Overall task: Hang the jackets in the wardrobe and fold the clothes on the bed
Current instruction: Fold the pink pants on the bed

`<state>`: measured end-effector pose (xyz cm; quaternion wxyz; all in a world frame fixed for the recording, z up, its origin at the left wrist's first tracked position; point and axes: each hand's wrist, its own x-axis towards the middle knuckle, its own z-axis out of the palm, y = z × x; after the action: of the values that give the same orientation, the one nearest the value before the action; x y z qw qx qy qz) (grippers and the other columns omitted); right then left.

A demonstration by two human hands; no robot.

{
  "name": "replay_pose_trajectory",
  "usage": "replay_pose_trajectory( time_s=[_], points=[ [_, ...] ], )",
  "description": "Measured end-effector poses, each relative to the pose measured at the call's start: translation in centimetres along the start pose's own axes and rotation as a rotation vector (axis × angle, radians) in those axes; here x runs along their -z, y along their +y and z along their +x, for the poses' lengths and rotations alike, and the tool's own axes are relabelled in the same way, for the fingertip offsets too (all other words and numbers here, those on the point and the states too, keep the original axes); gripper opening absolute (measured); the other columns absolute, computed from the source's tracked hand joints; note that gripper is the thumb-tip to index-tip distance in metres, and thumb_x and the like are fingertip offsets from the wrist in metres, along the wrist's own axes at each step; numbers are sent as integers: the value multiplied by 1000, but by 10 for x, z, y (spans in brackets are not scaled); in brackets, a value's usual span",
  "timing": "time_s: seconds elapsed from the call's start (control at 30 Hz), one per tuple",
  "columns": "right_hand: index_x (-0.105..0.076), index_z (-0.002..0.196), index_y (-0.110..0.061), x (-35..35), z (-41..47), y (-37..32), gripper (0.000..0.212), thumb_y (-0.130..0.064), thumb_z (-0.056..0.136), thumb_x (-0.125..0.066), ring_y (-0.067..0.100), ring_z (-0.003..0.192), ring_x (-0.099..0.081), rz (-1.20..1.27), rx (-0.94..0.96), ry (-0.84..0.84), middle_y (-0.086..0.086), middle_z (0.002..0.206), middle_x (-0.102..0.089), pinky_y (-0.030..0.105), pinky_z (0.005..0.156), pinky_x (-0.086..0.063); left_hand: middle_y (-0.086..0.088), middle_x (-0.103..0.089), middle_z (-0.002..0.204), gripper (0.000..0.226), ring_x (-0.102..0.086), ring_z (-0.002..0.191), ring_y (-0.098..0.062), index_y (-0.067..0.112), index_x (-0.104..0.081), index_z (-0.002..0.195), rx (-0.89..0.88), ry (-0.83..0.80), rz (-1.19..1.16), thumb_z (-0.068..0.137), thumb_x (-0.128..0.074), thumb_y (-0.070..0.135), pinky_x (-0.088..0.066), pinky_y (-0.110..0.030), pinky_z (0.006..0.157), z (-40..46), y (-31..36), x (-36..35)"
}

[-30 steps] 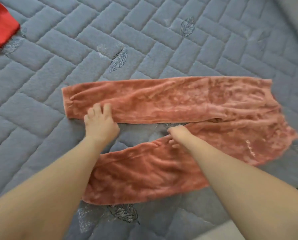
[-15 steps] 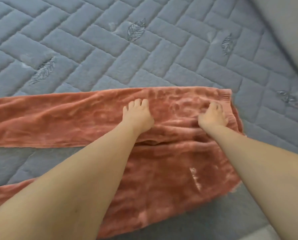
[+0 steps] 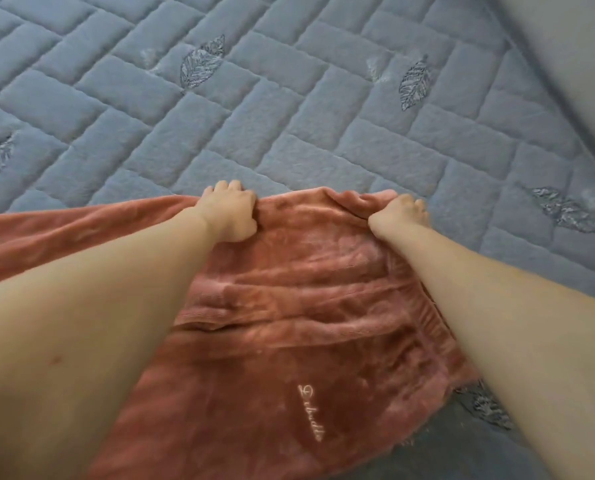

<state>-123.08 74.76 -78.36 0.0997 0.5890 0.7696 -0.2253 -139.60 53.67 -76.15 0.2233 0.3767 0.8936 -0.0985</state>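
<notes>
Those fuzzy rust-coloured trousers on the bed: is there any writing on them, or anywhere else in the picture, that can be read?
Pale cursive embroidery on the fuzzy rust-coloured trousers, near their lower edge: one short word, too looped and blurred to read for sure.
Grey quilted bed cover: no words, only stitched leaf motifs.
Nothing else in the view carries text.

Bare forearms stretched forward, left hand [image 3: 232, 211] fisted, right hand [image 3: 401, 213] fisted

Both hands' grip on fleece trousers [image 3: 299, 306]
</notes>
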Motion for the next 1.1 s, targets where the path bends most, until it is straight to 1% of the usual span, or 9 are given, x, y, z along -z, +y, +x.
replay_pose_trajectory(
  time_s=[0.1,0.2,0.3,0.37,0.53,0.73,0.87,1.0,1.1],
  points=[
    [-46,127,-8,24,6,-11,48,-12,81,-57,33,124,-52,222,90,-24,17,131,-55,37,103,-43,-14,-60,116,12,-57,108,-36,17,-48,94,30,207,-151,83,-53,16,-43,-40,81,1,-9,24],
    [-67,114,-16,58,12,-27,40,-2,79,-54,27,113,-60,349,256,44,11,118,-67,26,87,-46,-13,-62,103,12,-59,96,-38,19,-43,85,43,419,-167,80,-52,13,-36,-37,67,-5,-13,51],
    [-68,111,-16,69,5,-29,38,-1,79,-53,25,109,-61,450,300,81,11,118,-64,26,89,-47,-13,-61,97,15,-61,91,-39,21,-38,82,-60,512,-118,81,-52,15,-37,-38,64,-24,-12,61],
    [-68,100,-16,66,-5,-22,35,3,76,-51,26,104,-63,602,293,25,12,112,-65,36,94,-51,-11,-61,94,17,-62,88,-38,22,-37,81,-111,522,-87,81,-53,17,-39,-38,62,-45,-12,55],
    [-64,83,-23,56,-21,11,30,1,70,-51,28,98,-67,866,121,-80,7,101,-70,47,89,-55,-8,-63,95,18,-61,93,-35,22,-39,80,-175,310,-57,83,-57,25,-41,-37,67,-100,7,39],
    [-69,102,-22,51,-52,37,40,-11,71,-47,32,100,-66,907,-44,-66,12,116,-64,47,91,-55,-8,-67,103,11,-61,98,-35,22,-52,93,-273,46,-51,82,-55,21,-46,-36,75,-149,37,27],
    [-67,108,-16,58,-81,64,34,-11,81,-47,31,101,-66,935,-104,4,13,114,-67,47,91,-54,-5,-68,103,13,-62,98,-31,26,-46,84,-342,-44,-94,81,-54,16,-47,-33,79,-181,63,13],
    [-66,86,-16,59,-111,97,8,-21,84,-61,21,57,-66,1127,-308,-82,11,83,-72,35,50,-57,-4,-67,103,15,-62,97,-33,28,-41,85,-321,-99,-52,82,-52,19,-44,-34,73,-210,89,-15],
    [-66,98,-20,48,-126,126,17,-20,94,-49,18,54,-67,1264,-405,-224,7,79,-70,28,42,-51,-5,-64,111,12,-61,102,-33,25,-46,96,-310,-124,18,85,-50,21,-44,-35,74,-228,101,-37]
  ],
)
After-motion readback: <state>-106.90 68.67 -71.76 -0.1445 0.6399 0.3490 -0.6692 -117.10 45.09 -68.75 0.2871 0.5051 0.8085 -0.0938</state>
